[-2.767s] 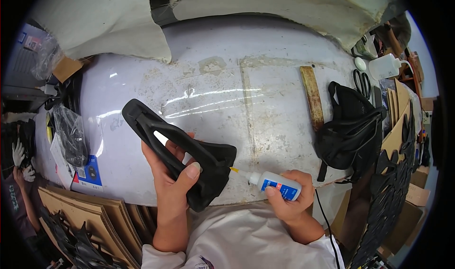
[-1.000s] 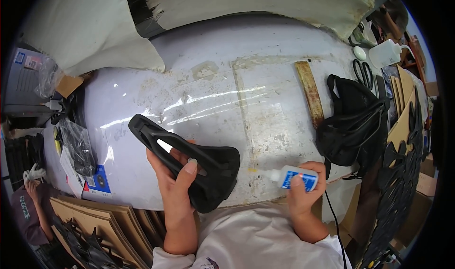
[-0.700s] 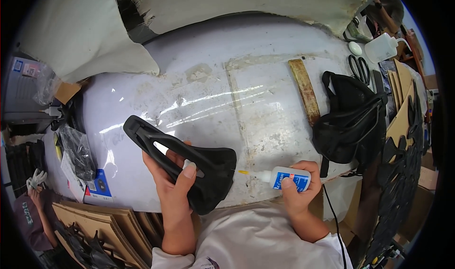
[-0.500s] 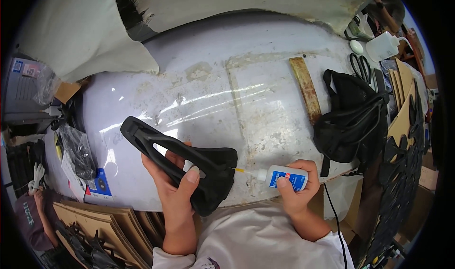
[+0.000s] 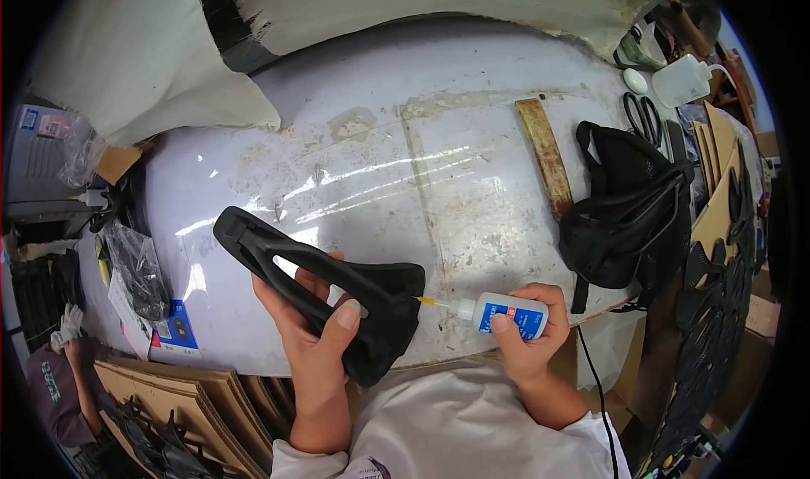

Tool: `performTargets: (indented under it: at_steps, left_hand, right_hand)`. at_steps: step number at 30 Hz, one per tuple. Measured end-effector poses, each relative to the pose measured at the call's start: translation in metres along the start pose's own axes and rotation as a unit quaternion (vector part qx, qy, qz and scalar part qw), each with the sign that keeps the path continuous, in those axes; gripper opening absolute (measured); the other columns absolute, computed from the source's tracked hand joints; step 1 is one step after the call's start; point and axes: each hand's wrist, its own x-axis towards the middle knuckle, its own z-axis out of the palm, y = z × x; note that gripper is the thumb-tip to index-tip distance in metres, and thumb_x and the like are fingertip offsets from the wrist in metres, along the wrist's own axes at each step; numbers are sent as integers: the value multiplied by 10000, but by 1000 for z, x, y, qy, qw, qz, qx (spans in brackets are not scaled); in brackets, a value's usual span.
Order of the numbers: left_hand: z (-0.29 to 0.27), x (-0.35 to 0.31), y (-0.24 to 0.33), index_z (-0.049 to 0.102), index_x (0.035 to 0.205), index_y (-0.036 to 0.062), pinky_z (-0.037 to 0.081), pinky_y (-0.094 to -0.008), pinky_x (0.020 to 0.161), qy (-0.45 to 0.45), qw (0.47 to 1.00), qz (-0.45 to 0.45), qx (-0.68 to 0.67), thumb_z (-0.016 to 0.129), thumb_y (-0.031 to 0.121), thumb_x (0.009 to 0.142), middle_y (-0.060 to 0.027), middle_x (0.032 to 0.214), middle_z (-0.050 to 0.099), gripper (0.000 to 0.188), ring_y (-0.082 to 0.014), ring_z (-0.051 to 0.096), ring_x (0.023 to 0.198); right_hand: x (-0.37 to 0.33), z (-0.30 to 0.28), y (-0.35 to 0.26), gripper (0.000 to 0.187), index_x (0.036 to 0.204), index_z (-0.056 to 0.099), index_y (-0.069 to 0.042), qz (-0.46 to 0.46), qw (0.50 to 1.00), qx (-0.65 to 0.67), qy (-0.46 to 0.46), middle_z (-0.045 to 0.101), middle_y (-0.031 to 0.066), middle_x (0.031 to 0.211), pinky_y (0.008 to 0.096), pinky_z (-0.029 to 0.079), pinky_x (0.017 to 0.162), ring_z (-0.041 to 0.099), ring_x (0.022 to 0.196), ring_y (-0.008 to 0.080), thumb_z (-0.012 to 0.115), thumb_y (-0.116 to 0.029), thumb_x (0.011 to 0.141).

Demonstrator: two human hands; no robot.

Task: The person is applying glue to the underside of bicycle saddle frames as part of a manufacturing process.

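A black bicycle saddle (image 5: 371,285) is held tilted above the front of the table, its narrow nose toward the upper left and its wide end to the right. My left hand (image 5: 316,327) grips it round the middle, the thumb pressed on its near side. Beside it, my right hand (image 5: 540,331) is closed round a small white glue bottle (image 5: 515,316) with a blue label. The bottle lies on its side in the air, its thin yellow-tipped nozzle (image 5: 429,301) at the saddle's wide end. Whether the tip touches the saddle I cannot tell.
A rusty metal bar (image 5: 544,154), a black mesh bag (image 5: 629,209) and black scissors (image 5: 643,121) lie on the right. Pale sheet material (image 5: 439,11) hangs over the far edge. Cardboard sheets (image 5: 181,395) stand lower left, near a co-worker's gloved hand (image 5: 67,327).
Both hands stay nearly still, with the saddle and bottle shifted only very slightly. At the far left, the co-worker's gloved hand has moved a little.
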Motion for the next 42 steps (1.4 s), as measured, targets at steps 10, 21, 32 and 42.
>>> performTargets:
  at_steps: [10,21,32,42]
  left_hand:
    - [1,-2,-1,53,1542,163,478,-430,1005,-8,1000,11,2,783,130,796,-184,1311,482,1044,-275,485,1275]
    - [1,-6,-1,56,1541,169,481,-413,986,-7,1000,15,1,778,115,795,-180,1313,484,1040,-271,493,1262]
    - [0,-5,-1,46,1550,175,480,-397,979,-12,1000,19,-10,770,83,796,-162,1315,486,1049,-268,491,1276]
    - [2,-3,2,40,1550,178,483,-405,976,-18,999,24,-13,766,70,800,-155,1314,478,1050,-272,481,1284]
  right_hand:
    - [4,-6,-5,420,1014,574,26,-211,971,-93,-56,664,111,740,258,465,468,617,541,150,851,-88,720]
    - [8,-4,-19,464,1029,575,31,-270,954,-97,-90,654,108,694,287,463,430,612,491,194,870,-82,690]
    - [7,-3,-18,443,1029,560,28,-245,961,-97,-88,647,114,693,284,475,448,618,504,192,853,-68,711]
    - [4,-9,-17,453,1041,557,11,-199,967,-129,-88,670,159,789,269,509,578,635,598,168,841,-136,721]
